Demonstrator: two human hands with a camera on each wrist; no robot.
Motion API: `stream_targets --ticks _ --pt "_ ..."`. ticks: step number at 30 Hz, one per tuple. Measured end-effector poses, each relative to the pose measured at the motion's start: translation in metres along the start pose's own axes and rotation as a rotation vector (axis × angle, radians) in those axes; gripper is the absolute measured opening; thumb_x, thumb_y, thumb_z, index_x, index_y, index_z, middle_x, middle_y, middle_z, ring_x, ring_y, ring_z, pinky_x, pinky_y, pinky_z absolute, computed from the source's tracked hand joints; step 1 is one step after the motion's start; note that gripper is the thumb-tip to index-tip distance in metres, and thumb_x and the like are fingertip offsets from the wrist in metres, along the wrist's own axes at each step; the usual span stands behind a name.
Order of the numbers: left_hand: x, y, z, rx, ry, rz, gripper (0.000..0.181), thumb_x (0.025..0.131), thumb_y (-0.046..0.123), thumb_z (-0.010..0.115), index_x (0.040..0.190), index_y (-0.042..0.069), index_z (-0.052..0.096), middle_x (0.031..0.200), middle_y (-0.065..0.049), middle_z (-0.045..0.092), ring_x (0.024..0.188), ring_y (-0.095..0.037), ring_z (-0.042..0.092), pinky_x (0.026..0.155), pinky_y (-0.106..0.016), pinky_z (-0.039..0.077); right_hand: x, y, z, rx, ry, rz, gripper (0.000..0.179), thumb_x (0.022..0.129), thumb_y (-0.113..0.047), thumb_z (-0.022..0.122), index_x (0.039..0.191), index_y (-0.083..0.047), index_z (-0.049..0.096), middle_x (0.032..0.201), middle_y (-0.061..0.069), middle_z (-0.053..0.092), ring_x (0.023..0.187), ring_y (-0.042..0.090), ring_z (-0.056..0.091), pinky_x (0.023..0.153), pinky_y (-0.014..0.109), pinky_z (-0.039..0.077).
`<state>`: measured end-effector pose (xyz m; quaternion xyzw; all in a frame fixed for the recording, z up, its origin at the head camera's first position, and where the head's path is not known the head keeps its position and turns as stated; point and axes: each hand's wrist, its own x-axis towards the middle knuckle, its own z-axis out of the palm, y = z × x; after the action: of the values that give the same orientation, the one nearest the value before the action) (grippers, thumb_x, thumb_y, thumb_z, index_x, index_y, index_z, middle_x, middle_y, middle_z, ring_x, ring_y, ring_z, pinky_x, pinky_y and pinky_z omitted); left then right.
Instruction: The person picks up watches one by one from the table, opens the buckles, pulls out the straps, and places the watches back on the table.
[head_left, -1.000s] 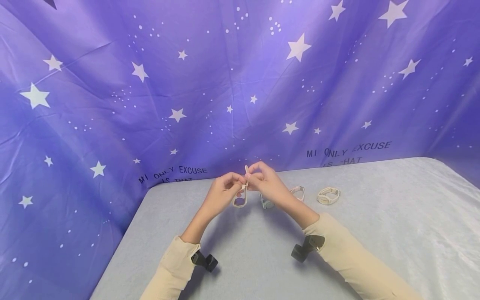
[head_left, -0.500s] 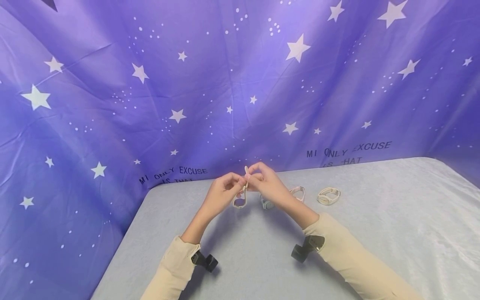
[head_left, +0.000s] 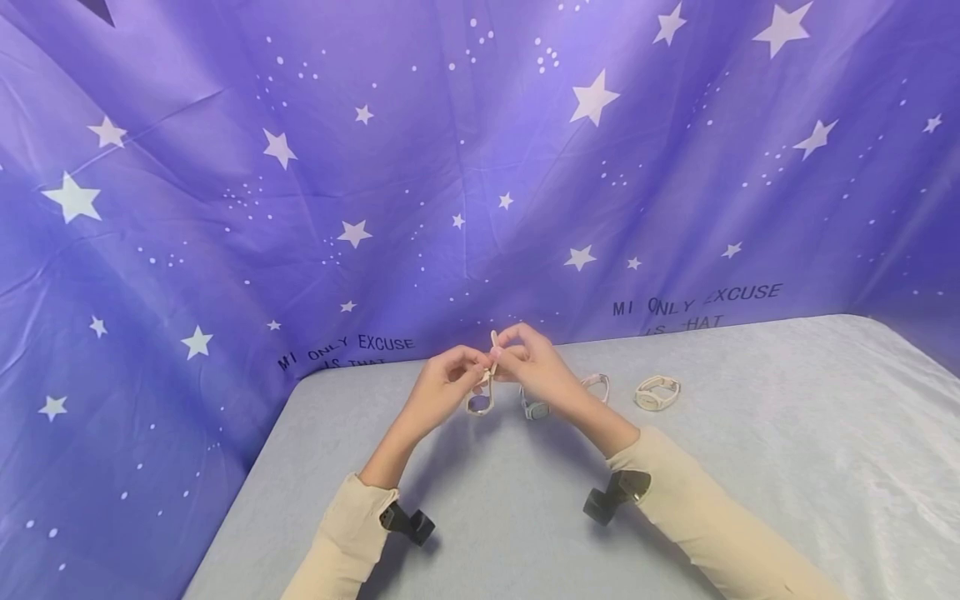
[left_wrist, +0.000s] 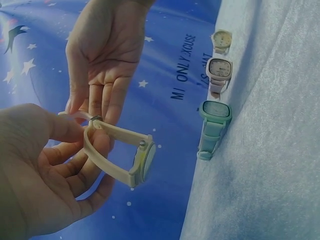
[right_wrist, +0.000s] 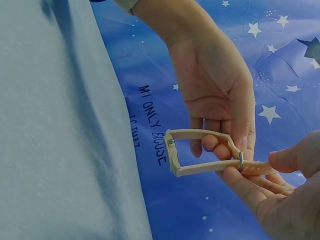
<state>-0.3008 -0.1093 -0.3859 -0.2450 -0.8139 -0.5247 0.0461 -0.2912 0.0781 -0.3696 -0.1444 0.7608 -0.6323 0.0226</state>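
A cream wristwatch (head_left: 480, 406) hangs between my two hands above the table, its face downward. Its strap forms a loop, and the strap's free end runs through a metal buckle (right_wrist: 241, 162). My left hand (head_left: 441, 390) pinches the strap by the buckle between thumb and fingers. With thumb and forefinger, my right hand (head_left: 543, 368) holds the strap's tail (right_wrist: 257, 168) just past the buckle. The dial shows only edge-on in the wrist views. In the head view, fingers hide part of the buckle area.
On the grey cloth-covered table (head_left: 510, 508) stand a mint-green watch (left_wrist: 215, 110), a pale pink watch (left_wrist: 219, 69) and a cream watch (head_left: 657, 392), in a row to the right. A purple star-printed curtain (head_left: 420, 167) hangs behind the table's back edge.
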Motion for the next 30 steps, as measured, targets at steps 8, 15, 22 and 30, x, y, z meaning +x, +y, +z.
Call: stream_targets --ticks 8,15,22,30 --pt "0.0009 -0.0006 -0.0018 -0.029 -0.007 -0.017 0.015 0.100 0.003 0.060 0.110 -0.005 0.068 0.096 -0.024 0.072 0.078 -0.019 0.069 0.075 -0.027 0.060 0.0021 -0.0006 -0.0020 0.026 -0.001 -0.002 0.021 0.104 -0.007 0.054 0.121 0.003 0.050 0.120 0.031 0.069 0.106 0.040 0.072 0.093 0.039 0.061" --pt "0.0008 0.0023 -0.0035 -0.088 -0.010 -0.031 0.017 0.099 -0.002 0.057 0.112 -0.006 0.067 0.096 -0.026 0.069 0.078 -0.017 0.067 0.076 -0.025 0.059 0.0026 -0.0017 -0.0022 0.055 -0.011 0.006 0.023 0.104 -0.007 0.054 0.123 0.004 0.050 0.121 0.032 0.067 0.106 0.041 0.072 0.092 0.038 0.061" --pt "0.0016 0.0043 -0.0027 -0.132 0.048 -0.084 0.018 0.096 -0.004 0.060 0.112 -0.007 0.068 0.098 -0.028 0.071 0.080 -0.013 0.068 0.079 -0.023 0.058 0.0012 -0.0025 -0.0037 0.052 -0.043 -0.054 0.021 0.103 -0.009 0.056 0.122 0.000 0.051 0.121 0.029 0.069 0.111 0.039 0.070 0.093 0.041 0.061" --pt "-0.0002 0.0086 -0.0030 -0.144 0.067 -0.125 0.018 0.096 -0.001 0.062 0.112 -0.006 0.069 0.102 -0.023 0.074 0.084 -0.014 0.069 0.082 -0.022 0.056 0.0017 -0.0026 -0.0035 0.028 -0.080 -0.070 0.036 0.095 -0.006 0.069 0.127 -0.003 0.052 0.115 0.023 0.072 0.106 0.033 0.072 0.095 0.040 0.060"
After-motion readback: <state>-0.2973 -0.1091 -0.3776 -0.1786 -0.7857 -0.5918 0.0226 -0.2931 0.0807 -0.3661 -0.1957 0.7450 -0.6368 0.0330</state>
